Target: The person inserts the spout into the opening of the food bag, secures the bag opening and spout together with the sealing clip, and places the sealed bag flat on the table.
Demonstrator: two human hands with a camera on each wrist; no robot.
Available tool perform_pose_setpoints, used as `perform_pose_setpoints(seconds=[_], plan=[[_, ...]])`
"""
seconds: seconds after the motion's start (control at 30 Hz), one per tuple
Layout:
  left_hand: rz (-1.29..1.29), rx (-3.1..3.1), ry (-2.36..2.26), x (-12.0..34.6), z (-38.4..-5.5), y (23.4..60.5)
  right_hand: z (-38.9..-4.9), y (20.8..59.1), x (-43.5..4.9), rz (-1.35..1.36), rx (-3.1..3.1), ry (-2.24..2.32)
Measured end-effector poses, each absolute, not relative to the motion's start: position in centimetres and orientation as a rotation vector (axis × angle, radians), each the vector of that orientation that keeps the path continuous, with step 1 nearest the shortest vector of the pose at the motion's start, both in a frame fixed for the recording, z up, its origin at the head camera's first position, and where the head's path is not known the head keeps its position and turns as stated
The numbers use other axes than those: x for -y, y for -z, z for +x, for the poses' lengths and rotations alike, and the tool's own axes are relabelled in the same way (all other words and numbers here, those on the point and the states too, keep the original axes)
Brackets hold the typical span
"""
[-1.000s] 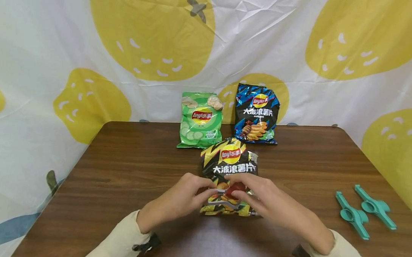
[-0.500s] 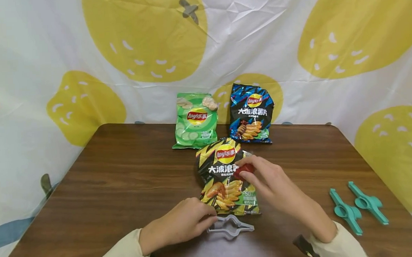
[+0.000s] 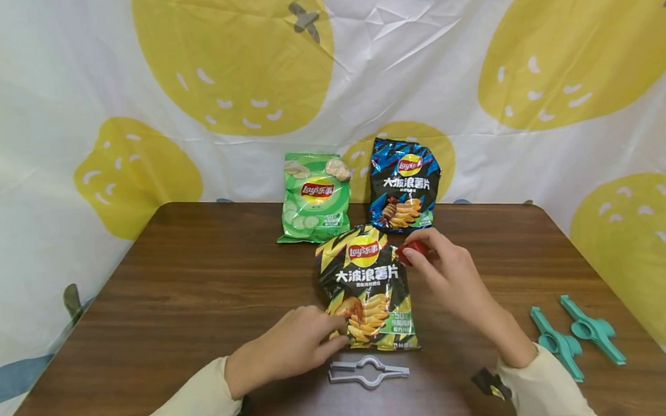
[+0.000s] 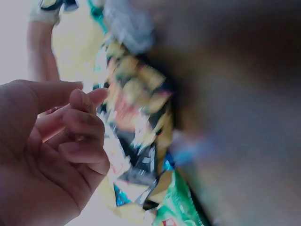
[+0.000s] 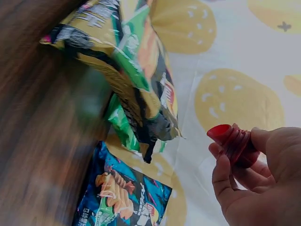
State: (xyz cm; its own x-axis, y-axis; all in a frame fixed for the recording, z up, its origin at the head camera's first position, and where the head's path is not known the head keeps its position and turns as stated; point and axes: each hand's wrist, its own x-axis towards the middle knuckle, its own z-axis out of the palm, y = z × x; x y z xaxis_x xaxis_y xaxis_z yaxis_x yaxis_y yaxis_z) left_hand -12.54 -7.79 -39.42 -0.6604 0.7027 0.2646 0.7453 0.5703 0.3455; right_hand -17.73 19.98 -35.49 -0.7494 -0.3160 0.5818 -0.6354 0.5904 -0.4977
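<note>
My right hand [image 3: 458, 280] pinches a small red threaded spout [image 5: 237, 147] with an open mouth, beside the upper right edge of a black and yellow chip bag [image 3: 365, 277]. The bag stands leaning back in the middle of the table. At its lower left corner hovers my left hand [image 3: 288, 347], fingers loosely curled around nothing. Just in front of the bag a grey bag clip [image 3: 347, 377] with a ring-shaped middle lies on the table. The left wrist view is blurred.
Behind stand a green chip bag [image 3: 315, 199] and a blue and black chip bag [image 3: 404, 184], near the lemon-print cloth [image 3: 234, 58]. Two teal clips [image 3: 558, 342] of similar shape lie at the right of the brown table [image 3: 203, 286].
The left hand has let go of the grey clip, set down before the bag, and lifted slightly. The right hand has moved away from the clip, up and right, with the red spout.
</note>
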Motion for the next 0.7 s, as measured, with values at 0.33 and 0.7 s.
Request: perform_pose_setpoints(seconds=[0.33,0.7], plan=[[-1.044,2.575,0.904,5.8,-21.5,35.2,-19.6,33.8,-19.6,0.561,2.358,-1.095],[-0.703,2.846,1.202,4.4,-25.8,37.9,-21.0,35.2,-19.7,0.443,2.419,-1.141]])
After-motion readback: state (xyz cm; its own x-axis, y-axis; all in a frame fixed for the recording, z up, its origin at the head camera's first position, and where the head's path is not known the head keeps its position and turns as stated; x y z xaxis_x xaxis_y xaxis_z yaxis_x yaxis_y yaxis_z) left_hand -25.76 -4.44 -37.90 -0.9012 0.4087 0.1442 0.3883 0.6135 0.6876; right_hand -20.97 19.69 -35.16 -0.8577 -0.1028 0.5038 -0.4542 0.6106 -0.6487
